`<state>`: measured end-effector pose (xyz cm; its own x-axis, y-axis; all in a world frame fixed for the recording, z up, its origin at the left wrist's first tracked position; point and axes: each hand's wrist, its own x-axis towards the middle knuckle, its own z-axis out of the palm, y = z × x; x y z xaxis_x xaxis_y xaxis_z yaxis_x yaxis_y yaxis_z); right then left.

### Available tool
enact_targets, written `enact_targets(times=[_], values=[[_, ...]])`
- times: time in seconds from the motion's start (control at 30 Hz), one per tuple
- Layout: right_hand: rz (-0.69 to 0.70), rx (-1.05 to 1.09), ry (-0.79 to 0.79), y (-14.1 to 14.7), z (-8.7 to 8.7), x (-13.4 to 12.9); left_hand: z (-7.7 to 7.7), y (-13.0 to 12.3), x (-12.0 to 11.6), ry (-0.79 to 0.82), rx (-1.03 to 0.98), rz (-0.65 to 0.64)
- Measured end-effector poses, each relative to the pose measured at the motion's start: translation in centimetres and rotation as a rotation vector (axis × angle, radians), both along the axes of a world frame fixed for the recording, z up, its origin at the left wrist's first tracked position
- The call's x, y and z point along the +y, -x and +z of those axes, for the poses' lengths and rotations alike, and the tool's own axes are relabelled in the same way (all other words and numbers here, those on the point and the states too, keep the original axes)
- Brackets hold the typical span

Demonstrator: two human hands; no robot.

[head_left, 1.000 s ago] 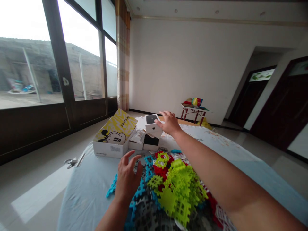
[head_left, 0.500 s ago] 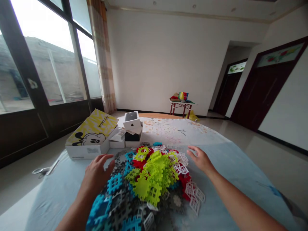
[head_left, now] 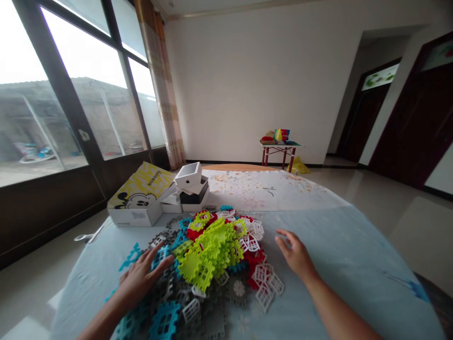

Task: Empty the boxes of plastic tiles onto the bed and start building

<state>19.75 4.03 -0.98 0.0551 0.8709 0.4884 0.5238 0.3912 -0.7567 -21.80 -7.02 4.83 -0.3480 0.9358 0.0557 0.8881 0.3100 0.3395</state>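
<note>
Standing apart from the white Apple-logo box [head_left: 189, 177], beside which it hung one second earlier, the right hand [head_left: 296, 255] now lies right of the interlocking plastic pieces [head_left: 212, 245] heaped on the tabletop [head_left: 361, 255]. "BOBDOG" is legible on the yellow box lid [head_left: 138, 185]. Its grip is parted and empty; the left hand [head_left: 141, 274] spreads over blue pieces [head_left: 163, 253], contact indeterminable.

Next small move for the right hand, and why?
I'd probably ease the right hand inward toward the white lattice pieces at the pile's right edge. It looks empty, fingers parted, apart from the pile and over the pale-blue tablecloth. The left hand is at the pile's other side, among blue toy pieces.
</note>
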Motion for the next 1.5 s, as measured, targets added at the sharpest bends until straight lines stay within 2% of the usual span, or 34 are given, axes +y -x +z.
enact_targets(times=[0.23,0.47,0.63,0.83,1.0,1.13,1.33,1.43,1.5], values=[[0.093,-0.049,-0.042,0.6,0.3,-0.4,0.9,-7.2,2.0,-0.106,0.042,0.003],[0.131,-0.05,-0.079,0.9,0.6,-0.6,1.2,-10.4,4.4,-0.173,0.02,-0.041],[0.168,-0.038,-0.021,1.1,0.5,-0.6,2.0,-12.9,6.3,-0.267,0.02,-0.182],[0.132,0.021,-0.001,0.8,0.4,-0.2,2.9,-17.5,8.5,-0.328,-0.001,-0.388],[0.063,0.034,0.031,0.1,0.1,0.3,3.0,-20.2,8.5,-0.304,-0.009,-0.532],[0.046,0.029,0.066,-0.2,-0.1,0.5,3.4,-19.3,6.9,-0.254,0.002,-0.67],[0.095,-0.001,0.012,0.0,-0.1,0.4,4.2,-13.3,4.7,-0.132,0.052,-0.785],[0.102,0.004,-0.007,0.2,0.0,0.2,4.2,-9.2,4.1,-0.17,0.024,-0.693],[0.117,0.005,-0.003,0.4,0.3,-0.1,3.7,-6.2,4.1,-0.255,0.009,-0.517]])
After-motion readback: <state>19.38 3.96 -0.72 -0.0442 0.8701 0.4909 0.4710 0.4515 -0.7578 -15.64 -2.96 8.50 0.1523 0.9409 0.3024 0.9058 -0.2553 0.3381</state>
